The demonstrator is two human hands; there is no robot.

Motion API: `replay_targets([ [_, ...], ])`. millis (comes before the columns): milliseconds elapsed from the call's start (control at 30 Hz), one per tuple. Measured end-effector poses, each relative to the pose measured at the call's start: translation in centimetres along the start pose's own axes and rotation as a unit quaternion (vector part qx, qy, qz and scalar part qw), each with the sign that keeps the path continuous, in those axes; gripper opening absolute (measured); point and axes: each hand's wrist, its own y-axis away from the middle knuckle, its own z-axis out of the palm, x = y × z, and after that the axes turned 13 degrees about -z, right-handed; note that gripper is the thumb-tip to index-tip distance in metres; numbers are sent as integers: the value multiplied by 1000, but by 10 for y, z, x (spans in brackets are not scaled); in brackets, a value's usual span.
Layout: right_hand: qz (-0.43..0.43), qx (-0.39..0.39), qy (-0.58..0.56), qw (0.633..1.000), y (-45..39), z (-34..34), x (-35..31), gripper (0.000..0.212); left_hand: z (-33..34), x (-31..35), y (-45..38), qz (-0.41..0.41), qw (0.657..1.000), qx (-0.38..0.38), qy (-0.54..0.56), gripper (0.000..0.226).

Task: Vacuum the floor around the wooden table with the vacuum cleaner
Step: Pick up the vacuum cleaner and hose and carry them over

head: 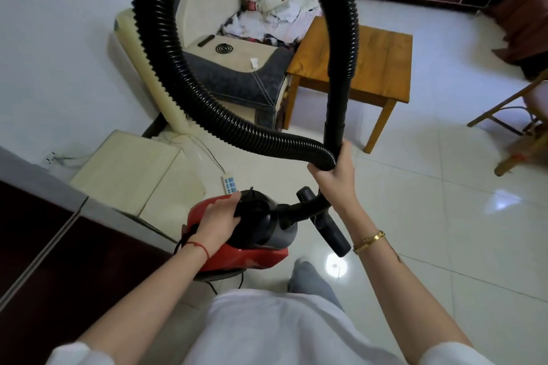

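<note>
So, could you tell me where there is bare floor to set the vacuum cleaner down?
Free: the tiles right of the vacuum cleaner, between the wooden table and the chair. Crowded: the left, with the power strip, cream box and sofa.

hose (154, 47): loop top cut off by upper edge | desk (382, 56): partly behind hose | chair (522, 115): cropped at right edge | vacuum cleaner (255, 255): rear under left hand (218, 216)

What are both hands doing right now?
Left hand: closed on the vacuum cleaner handle.
Right hand: closed around the hose and wand.
</note>
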Motion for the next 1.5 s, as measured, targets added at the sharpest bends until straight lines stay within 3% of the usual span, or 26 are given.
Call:
replay_targets([
  [367, 8, -72, -5, 997, -208, 18, 97, 46, 2, 63, -198, -73, 997, -19, 24, 56],
  [567, 16, -122, -9, 992, -323, 34, 138, 44, 0, 97, -300, -111, 992, -20, 62, 44],
  [800, 27, -123, -10, 992, -423, 78, 216, 44, 24, 106, -424, -136, 989, -36, 51, 38],
  [1100, 24, -117, 2, 993, -483, 151, 382, 46, 128, 81, -578, -124, 991, -47, -10, 45],
  [1500, -6, -103, 6, 995, -492, 237, 627, 47, 330, 17, -732, -92, 995, -40, -16, 52],
])
